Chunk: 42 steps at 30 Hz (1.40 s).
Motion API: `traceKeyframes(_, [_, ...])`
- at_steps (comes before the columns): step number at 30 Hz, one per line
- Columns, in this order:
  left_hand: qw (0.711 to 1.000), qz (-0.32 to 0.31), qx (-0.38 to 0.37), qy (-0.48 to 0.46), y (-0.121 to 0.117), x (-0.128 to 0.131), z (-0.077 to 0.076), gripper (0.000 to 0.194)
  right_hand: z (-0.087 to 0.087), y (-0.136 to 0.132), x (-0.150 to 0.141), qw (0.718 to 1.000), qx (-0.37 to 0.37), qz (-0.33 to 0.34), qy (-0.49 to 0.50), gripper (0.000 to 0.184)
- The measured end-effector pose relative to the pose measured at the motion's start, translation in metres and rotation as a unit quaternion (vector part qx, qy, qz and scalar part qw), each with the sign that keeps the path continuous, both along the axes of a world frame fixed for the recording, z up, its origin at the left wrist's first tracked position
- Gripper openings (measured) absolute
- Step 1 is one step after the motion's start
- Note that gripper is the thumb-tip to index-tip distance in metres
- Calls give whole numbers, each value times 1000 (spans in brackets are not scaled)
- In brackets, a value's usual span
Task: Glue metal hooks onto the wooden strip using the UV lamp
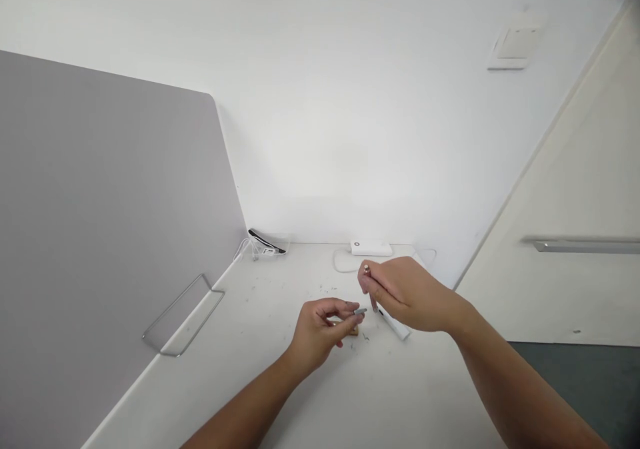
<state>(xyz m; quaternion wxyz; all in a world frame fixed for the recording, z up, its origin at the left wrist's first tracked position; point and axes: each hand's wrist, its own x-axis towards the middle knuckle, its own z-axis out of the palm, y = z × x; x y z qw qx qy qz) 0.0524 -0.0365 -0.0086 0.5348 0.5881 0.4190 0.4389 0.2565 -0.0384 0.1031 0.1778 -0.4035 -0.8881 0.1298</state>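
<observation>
A grey partition [110,202] meets a plain white wall [340,102] behind a white desk [240,362].

Left hand [324,328] pinches, fingers bent; right hand [397,290] curls closed, higher

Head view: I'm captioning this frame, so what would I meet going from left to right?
Bent silver wire frame, curved black strip, bare left hand pinching a small grey piece, bare right hand gripping a slender pinkish rod, long silver metal handle bar.

partition [110,202] left of table [220,369] | box [371,249] on table, rear | switch [519,42] on wall [350,102], right
</observation>
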Motion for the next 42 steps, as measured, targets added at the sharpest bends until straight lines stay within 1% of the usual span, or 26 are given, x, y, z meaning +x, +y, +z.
traceKeyframes(3, [1000, -11, 23, -1, 2, -1, -1, 17, 2, -7, -9, 996, -58, 72, 12, 35])
traceKeyframes(4, [999, -14, 31, 0, 2, -1, -2, 16, 2, -9, -13, 993, -64, 91, 28, 34])
traceKeyframes(6, [999, -15, 44, 4, 3, -2, -3, 16, -1, -10, -20, 991, -46, 106, 65, 33])
traceKeyframes(8, [999, -12, 49, 10, 3, -2, -4, 14, -7, -7, -23, 993, 0, 87, 84, 31])
traceKeyframes(10, [999, -7, 42, 13, 3, -1, -5, 13, -13, -1, -24, 995, 60, 38, 71, 28])
traceKeyframes(12, [1000, -1, 28, 12, 3, 0, -4, 17, -18, 6, -20, 992, 117, -16, 39, 24])
traceKeyframes(14, [1000, 6, 14, 11, 2, 0, -4, 24, -19, 11, -13, 987, 151, -54, 7, 22])
traceKeyframes(15, [1000, 8, 10, 12, 2, 1, -3, 26, -18, 13, -10, 986, 152, -64, -5, 21])
traceKeyframes(17, [1000, 11, 4, 14, 1, 1, -3, 27, -13, 12, -3, 990, 121, -67, -24, 23])
traceKeyframes(19, [1000, 11, 1, 14, 1, 1, -3, 28, -6, 7, 0, 996, 59, -50, -35, 26])
traceKeyframes(22, [1000, 4, 21, 17, 2, 0, -3, 23, 2, -4, -3, 998, -54, 19, -17, 31])
traceKeyframes(24, [999, -4, 42, 24, 3, -1, -4, 19, 4, -10, -8, 992, -98, 73, 26, 32])
traceKeyframes(25, [998, -6, 49, 28, 3, -2, -4, 18, 4, -11, -11, 989, -103, 92, 52, 33])
traceKeyframes(27, [998, -11, 55, 35, 4, -2, -5, 18, 0, -12, -17, 987, -82, 97, 96, 32])
traceKeyframes(29, [998, -11, 53, 37, 4, -2, -7, 17, -5, -9, -20, 991, -38, 66, 110, 29])
traceKeyframes(31, [999, -5, 42, 30, 4, -1, -7, 19, -10, -3, -21, 995, 14, 19, 99, 27])
traceKeyframes(33, [999, 7, 27, 20, 2, 0, -6, 24, -13, 3, -18, 995, 63, -26, 79, 26])
traceKeyframes(36, [1000, 20, 14, 17, 0, 2, -2, 30, -13, 10, -9, 992, 100, -69, 44, 28])
traceKeyframes(37, [999, 24, 13, 19, 0, 2, -1, 30, -12, 10, -6, 992, 96, -73, 33, 28])
traceKeyframes(39, [999, 30, 13, 24, -1, 3, 1, 30, -8, 9, -1, 996, 64, -58, 10, 30])
traceKeyframes(42, [999, 24, 21, 20, 0, 2, 0, 26, -1, -1, -2, 1000, -25, 12, -4, 34])
